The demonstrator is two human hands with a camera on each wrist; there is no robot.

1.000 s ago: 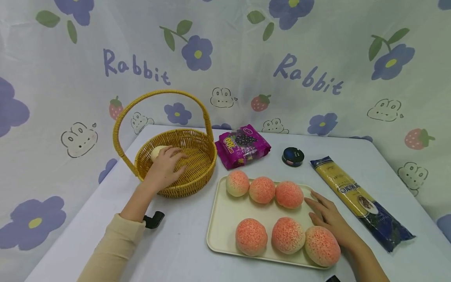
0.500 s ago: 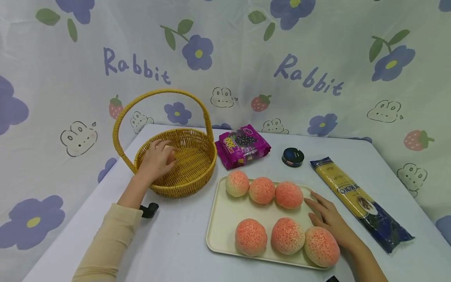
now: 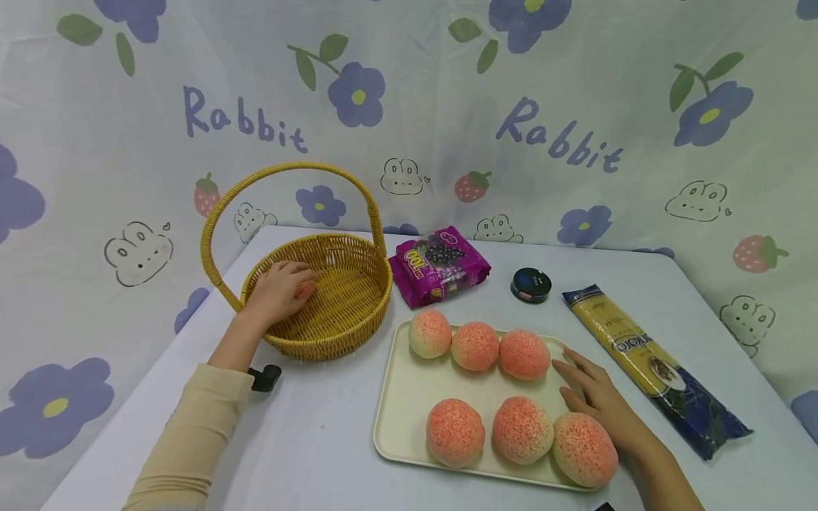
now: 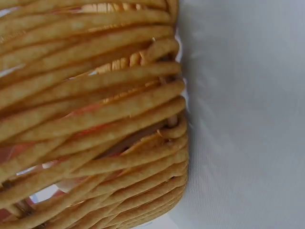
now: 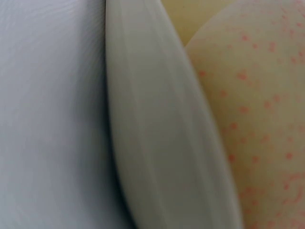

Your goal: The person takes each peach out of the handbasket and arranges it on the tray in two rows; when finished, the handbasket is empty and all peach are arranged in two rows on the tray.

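My left hand (image 3: 279,289) is down inside the round woven basket (image 3: 348,333), at its left side. Its fingers curl over a peach (image 3: 306,289), of which a small pink-orange patch shows beside the fingers. In the left wrist view the basket's woven wall (image 4: 95,114) covers most of the hand and fruit. My right hand (image 3: 594,397) rests with extended fingers at the right rim of a cream tray (image 3: 399,397). One large speckled peach (image 3: 584,449) lies just below that hand, and its pale side also fills the right of the right wrist view.
Several more peaches, such as one front peach (image 3: 455,433), lie on the tray in two rows. Behind stand a purple grape-print packet (image 3: 441,264) and a round dark tin (image 3: 531,284). A long pasta packet (image 3: 652,365) lies at right. The basket's tall handle (image 3: 290,167) arches overhead.
My left hand has shifted left within the basket and its fingers have closed over the peach there, whose pink side now shows instead of its pale one. My right hand has stayed put.
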